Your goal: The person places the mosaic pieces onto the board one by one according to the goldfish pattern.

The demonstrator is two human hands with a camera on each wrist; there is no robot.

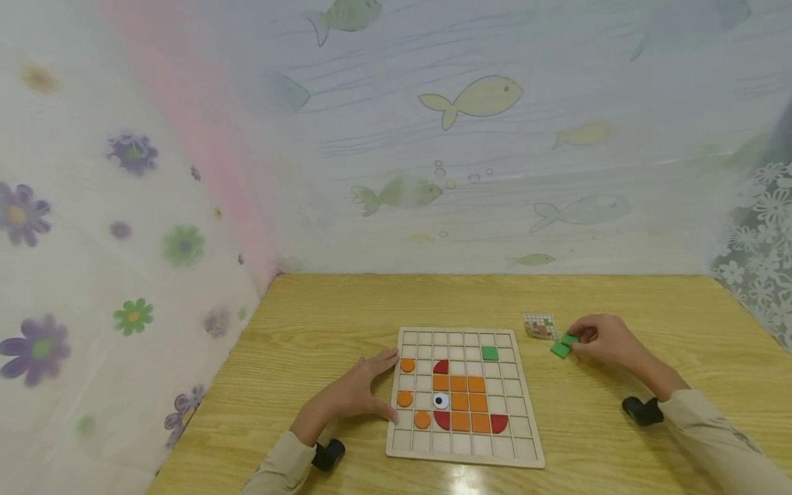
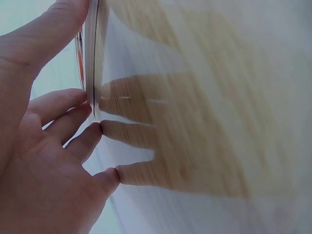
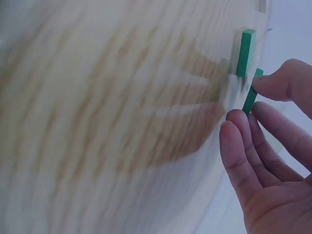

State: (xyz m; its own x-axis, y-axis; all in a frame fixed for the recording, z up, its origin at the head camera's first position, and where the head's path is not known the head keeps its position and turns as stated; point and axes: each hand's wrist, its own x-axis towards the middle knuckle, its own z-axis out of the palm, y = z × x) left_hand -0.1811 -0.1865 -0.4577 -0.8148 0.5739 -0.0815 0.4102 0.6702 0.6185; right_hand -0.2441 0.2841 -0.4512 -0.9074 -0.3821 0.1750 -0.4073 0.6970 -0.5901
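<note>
My left hand [image 1: 353,392] lies at the left side of a wooden grid board [image 1: 427,447], fingers spread and thumb and fingertips at its edge. Between the thumb and fingers of my right hand [image 1: 609,340] is a pinched green square tile [image 3: 253,91], to the right of the board. A second green tile [image 1: 559,349] lies on the table just beside it. On the board, orange square tiles [image 1: 459,401] form a block, with red quarter-round tiles [image 1: 498,423] at its corners and a round eye tile [image 1: 441,401] at its left. One green square [image 1: 490,353] sits near the upper right.
Orange round tiles [image 1: 407,365] sit in cells along the board's left side. A small picture card [image 1: 540,326] lies beyond the board's upper right corner, close to the green tiles. The wooden table [image 1: 334,309] ends at fish-printed curtains [image 1: 476,227] behind.
</note>
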